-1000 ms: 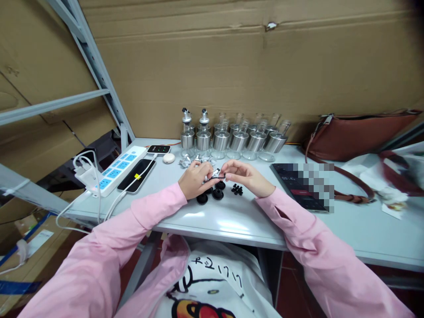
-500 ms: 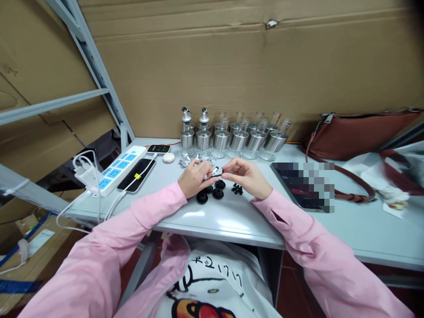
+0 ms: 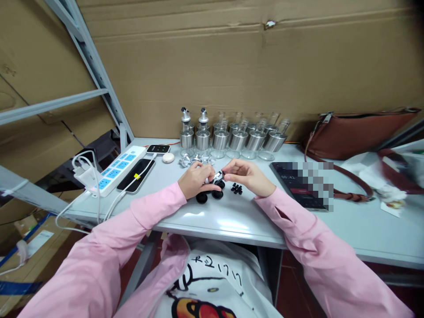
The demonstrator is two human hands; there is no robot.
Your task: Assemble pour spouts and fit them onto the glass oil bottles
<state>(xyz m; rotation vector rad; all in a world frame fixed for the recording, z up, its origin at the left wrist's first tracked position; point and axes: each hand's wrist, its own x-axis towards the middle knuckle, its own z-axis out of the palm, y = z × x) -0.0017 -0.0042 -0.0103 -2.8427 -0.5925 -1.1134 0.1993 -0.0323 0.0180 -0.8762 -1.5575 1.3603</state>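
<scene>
My left hand (image 3: 195, 179) and my right hand (image 3: 247, 176) meet over the grey table (image 3: 232, 216), fingers pinched together on a small silver and black spout part (image 3: 217, 176). Just below the fingers lie several black round caps (image 3: 209, 194), and a little heap of tiny black pieces (image 3: 236, 189) sits by my right hand. Behind the hands stands a row of steel and glass dispenser bottles (image 3: 232, 138); the two on the left (image 3: 194, 132) carry spout tops. More silver spout parts (image 3: 185, 161) lie in front of the bottles.
At the left lie a white and blue power strip (image 3: 115, 170), a black phone (image 3: 135, 176) on a white cable, a small device with green lights (image 3: 158, 149) and a white oval case (image 3: 168, 157). A dark tablet (image 3: 298, 187) and a brown bag (image 3: 357, 134) sit at the right. Cardboard stands behind.
The hands have stayed in place; the fingers have drawn closer together around the small part, and the thin black piece seen between them before is now tucked in.
</scene>
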